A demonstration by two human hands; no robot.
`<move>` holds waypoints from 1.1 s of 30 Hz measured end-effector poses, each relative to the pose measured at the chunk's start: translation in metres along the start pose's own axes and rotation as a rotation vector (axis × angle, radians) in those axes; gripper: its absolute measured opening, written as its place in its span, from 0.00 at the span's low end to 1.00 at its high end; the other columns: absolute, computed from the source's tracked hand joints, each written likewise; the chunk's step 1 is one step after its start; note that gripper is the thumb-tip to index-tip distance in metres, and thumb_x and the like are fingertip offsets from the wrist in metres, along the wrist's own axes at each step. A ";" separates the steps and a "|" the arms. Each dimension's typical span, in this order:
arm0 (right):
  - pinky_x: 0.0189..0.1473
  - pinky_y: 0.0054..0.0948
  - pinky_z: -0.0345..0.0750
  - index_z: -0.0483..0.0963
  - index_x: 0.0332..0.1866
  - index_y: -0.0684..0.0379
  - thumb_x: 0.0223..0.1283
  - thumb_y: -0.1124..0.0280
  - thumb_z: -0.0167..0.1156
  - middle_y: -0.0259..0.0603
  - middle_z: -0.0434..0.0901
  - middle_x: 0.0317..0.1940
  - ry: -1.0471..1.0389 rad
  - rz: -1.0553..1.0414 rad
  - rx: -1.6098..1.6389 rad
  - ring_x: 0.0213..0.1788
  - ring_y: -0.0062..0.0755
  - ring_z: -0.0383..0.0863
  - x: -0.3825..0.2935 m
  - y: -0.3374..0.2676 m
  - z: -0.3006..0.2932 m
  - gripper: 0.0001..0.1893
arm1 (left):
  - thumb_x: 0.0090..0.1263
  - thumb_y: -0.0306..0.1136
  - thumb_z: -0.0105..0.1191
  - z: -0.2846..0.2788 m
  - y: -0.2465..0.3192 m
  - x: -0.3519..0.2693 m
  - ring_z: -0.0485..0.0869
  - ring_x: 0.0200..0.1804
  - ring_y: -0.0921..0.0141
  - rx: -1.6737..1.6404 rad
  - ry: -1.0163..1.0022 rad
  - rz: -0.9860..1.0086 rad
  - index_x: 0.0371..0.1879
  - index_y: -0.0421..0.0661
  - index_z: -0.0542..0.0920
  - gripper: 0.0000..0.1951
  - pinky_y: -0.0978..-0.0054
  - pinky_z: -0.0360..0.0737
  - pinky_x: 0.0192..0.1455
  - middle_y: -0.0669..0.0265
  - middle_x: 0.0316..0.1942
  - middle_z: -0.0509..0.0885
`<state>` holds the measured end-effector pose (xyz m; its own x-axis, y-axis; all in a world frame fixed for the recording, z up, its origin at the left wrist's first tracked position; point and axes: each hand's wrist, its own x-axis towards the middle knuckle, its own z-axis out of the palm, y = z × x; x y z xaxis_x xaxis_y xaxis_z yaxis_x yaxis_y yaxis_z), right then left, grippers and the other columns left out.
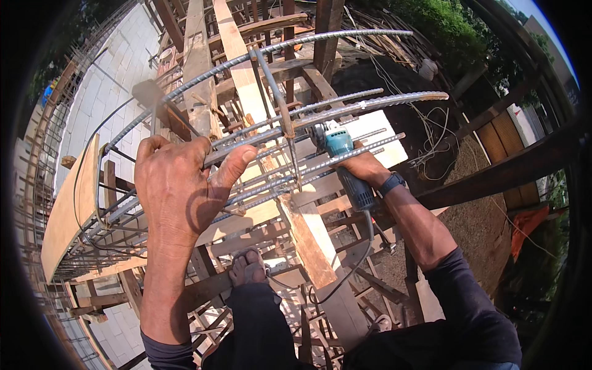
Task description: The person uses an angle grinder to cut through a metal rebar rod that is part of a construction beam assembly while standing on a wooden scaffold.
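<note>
My left hand [178, 185] is closed around a steel reinforcing bar [226, 152] of the rebar cage, thumb stretched along it. My right hand [365, 164] grips a teal and black angle grinder [340, 142] from beneath, at the right part of the cage. The grinder's head lies close to the bars; whether its disc touches one cannot be told. A steel stirrup [283, 111] wraps the long ribbed bars between my hands. The grinder's grey power cord [365, 245] hangs down from its rear end.
Wooden planks [340, 305] and beams form scaffolding beneath me, with gaps between them. My foot [248, 268] stands on a beam. A curved plywood panel [69, 217] edges the cage at left. Loose cables [434, 143] hang at right, above dark ground. A pale block wall [111, 55] rises at upper left.
</note>
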<state>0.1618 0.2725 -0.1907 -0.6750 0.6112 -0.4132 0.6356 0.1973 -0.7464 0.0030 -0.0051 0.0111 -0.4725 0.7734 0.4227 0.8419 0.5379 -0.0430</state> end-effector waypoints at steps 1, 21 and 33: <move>0.71 0.37 0.74 0.69 0.71 0.70 0.52 0.53 0.76 0.57 0.75 0.68 -0.011 0.002 -0.010 0.69 0.48 0.78 0.001 0.000 0.000 0.45 | 0.68 0.71 0.57 0.000 0.000 0.000 0.72 0.29 0.56 0.008 0.011 0.007 0.15 0.43 0.77 0.38 0.54 0.70 0.41 0.59 0.12 0.71; 0.71 0.44 0.74 0.78 0.65 0.62 0.60 0.41 0.65 0.67 0.77 0.65 -0.021 -0.125 -0.156 0.69 0.59 0.78 0.040 0.024 0.007 0.38 | 0.68 0.76 0.52 0.001 -0.001 0.001 0.74 0.16 0.62 0.022 0.033 0.025 0.16 0.41 0.82 0.42 0.59 0.75 0.50 0.60 0.08 0.72; 0.57 0.44 0.81 0.85 0.52 0.68 0.54 0.43 0.71 0.63 0.87 0.49 0.044 -0.081 -0.134 0.53 0.57 0.87 0.032 0.007 0.005 0.34 | 0.69 0.71 0.56 -0.004 0.002 -0.001 0.72 0.31 0.55 -0.032 -0.034 -0.023 0.16 0.41 0.77 0.38 0.54 0.70 0.42 0.56 0.13 0.73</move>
<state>0.1424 0.2893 -0.2116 -0.7110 0.6217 -0.3285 0.6257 0.3463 -0.6990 0.0062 -0.0062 0.0145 -0.4998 0.7724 0.3919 0.8386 0.5448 -0.0044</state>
